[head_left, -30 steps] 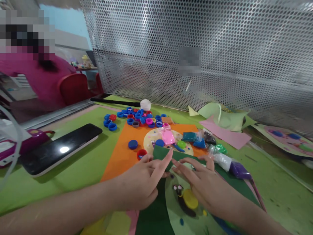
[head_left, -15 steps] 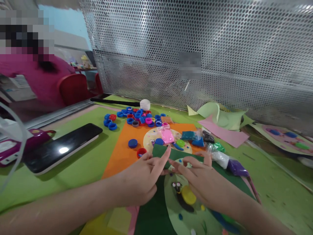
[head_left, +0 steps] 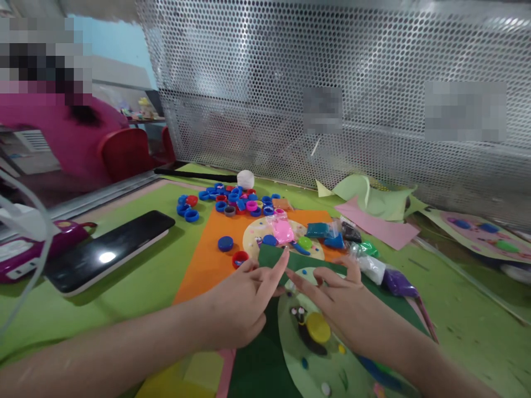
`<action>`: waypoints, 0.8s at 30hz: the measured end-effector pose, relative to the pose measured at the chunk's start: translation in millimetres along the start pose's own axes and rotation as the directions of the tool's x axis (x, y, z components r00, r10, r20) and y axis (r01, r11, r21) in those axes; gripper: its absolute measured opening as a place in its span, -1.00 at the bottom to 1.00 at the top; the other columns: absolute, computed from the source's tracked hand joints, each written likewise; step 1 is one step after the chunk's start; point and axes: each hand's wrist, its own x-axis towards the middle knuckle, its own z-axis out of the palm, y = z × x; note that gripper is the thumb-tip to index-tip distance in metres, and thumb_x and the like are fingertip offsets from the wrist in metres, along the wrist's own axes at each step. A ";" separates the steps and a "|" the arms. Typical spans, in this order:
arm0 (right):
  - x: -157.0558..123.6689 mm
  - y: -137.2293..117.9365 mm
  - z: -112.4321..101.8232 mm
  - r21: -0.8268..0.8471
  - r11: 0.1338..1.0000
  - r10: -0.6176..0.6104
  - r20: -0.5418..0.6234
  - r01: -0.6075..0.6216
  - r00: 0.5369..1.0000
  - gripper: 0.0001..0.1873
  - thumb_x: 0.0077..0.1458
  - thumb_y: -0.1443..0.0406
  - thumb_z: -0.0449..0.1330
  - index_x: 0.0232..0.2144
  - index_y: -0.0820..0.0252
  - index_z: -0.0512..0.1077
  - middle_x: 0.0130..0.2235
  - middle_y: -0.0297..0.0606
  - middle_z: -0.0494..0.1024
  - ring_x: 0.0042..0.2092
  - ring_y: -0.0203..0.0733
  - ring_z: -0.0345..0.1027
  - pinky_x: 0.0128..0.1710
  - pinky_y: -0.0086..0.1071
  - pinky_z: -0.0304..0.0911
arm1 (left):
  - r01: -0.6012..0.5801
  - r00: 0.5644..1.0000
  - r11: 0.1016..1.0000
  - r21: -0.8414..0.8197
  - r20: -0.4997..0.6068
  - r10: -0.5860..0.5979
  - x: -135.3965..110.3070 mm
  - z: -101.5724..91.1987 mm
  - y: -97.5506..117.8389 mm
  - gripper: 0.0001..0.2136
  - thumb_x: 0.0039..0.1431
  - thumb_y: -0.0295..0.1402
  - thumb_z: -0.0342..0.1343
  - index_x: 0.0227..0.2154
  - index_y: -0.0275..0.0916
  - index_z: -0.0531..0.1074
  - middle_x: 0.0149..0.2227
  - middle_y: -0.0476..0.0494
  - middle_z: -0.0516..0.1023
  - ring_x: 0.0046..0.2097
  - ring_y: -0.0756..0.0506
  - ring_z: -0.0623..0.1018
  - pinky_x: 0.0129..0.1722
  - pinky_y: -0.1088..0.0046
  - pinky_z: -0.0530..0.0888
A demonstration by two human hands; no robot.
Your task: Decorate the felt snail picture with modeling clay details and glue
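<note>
My left hand (head_left: 244, 301) is over the top edge of a dark green sheet (head_left: 257, 354), one finger stretched up and others partly bent. My right hand (head_left: 344, 298) has its fingers apart, the index tip close beside the left fingers. No held thing shows between them; whether the fingertips touch cannot be made out. Below the hands, a pale green paper oval (head_left: 298, 359) bears a clay snail with a yellow shell (head_left: 318, 327), a brown body (head_left: 309, 342) and white eyes. Past my fingertips lies a pink clay packet (head_left: 282, 229) on a cream paper shape (head_left: 253, 232).
Blue, red and pink caps (head_left: 234, 196) cluster at the back. Several clay packets, including a purple one (head_left: 399, 283), lie right. A phone (head_left: 112, 249) and a purple power strip (head_left: 62, 243) sit left. Perforated metal (head_left: 257, 83) stands behind; a person in pink (head_left: 83, 138) sits beyond.
Both hands keep nearly the same pose and place. The view has shifted very slightly; nothing has visibly been picked up or put down.
</note>
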 end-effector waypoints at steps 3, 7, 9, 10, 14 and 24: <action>-1.2 0.2 -0.5 -0.012 1.000 -0.001 0.003 0.001 1.000 -0.11 -0.25 0.57 -0.01 0.22 0.43 -0.06 -0.45 -0.22 0.47 -0.18 -0.03 0.25 -0.09 -0.03 0.15 | -0.003 1.000 1.000 0.002 0.005 0.003 -0.2 -0.1 -0.1 -0.18 0.10 -0.59 -0.20 0.12 -0.45 -0.83 -0.15 -0.24 0.52 -0.03 -0.21 0.44 0.09 0.03 0.22; -3.4 1.5 0.4 -0.033 0.999 0.004 0.038 -0.002 0.999 -0.14 -0.19 0.55 0.00 0.23 0.42 -0.08 -0.43 -0.20 0.49 -0.18 -0.03 0.23 -0.08 -0.01 0.12 | -0.025 1.000 0.999 0.028 -0.001 0.025 -0.1 0.4 -0.3 -0.18 0.12 -0.59 -0.21 0.12 -0.47 -0.83 -0.14 -0.26 0.53 -0.01 -0.23 0.43 0.09 -0.01 0.21; -3.7 2.0 0.4 -0.038 0.999 0.004 0.049 -0.002 0.999 -0.13 -0.19 0.54 0.02 0.23 0.42 -0.08 -0.42 -0.19 0.49 -0.20 -0.03 0.23 -0.08 0.03 0.11 | -0.031 1.000 0.999 0.037 -0.002 0.031 0.1 0.3 -0.1 -0.19 0.12 -0.59 -0.21 0.12 -0.48 -0.82 -0.13 -0.28 0.52 -0.01 -0.24 0.43 0.09 -0.04 0.20; -3.6 2.1 0.3 -0.036 0.999 0.002 0.048 0.000 0.999 -0.14 -0.19 0.54 0.03 0.23 0.43 -0.08 -0.42 -0.19 0.49 -0.20 -0.02 0.22 -0.09 0.05 0.10 | -0.034 0.999 0.999 0.038 0.003 0.034 0.1 0.2 -0.1 -0.19 0.12 -0.59 -0.20 0.13 -0.48 -0.81 -0.12 -0.29 0.52 -0.01 -0.24 0.43 0.09 -0.05 0.19; -3.3 1.8 -0.8 -0.016 1.000 -0.003 0.033 0.003 0.999 -0.18 -0.13 0.53 0.02 0.23 0.44 -0.07 -0.43 -0.19 0.48 -0.21 -0.01 0.22 -0.10 0.11 0.11 | -0.036 0.999 0.999 0.012 0.001 0.036 -1.1 1.0 -1.3 -0.22 0.12 -0.58 -0.20 0.19 -0.47 -0.70 -0.09 -0.30 0.52 -0.01 -0.25 0.43 0.09 -0.07 0.19; -8.4 3.7 -1.1 0.039 0.999 0.012 0.021 -0.013 1.000 -0.16 -0.16 0.54 0.05 0.23 0.40 -0.06 -0.39 -0.14 0.50 -0.18 0.03 0.27 -0.12 0.21 0.14 | -0.055 0.998 0.998 -0.012 -0.029 0.055 -2.4 4.2 -3.1 -0.25 0.16 -0.57 -0.21 0.21 -0.41 -0.66 0.01 -0.31 0.46 0.05 -0.27 0.37 0.10 -0.08 0.17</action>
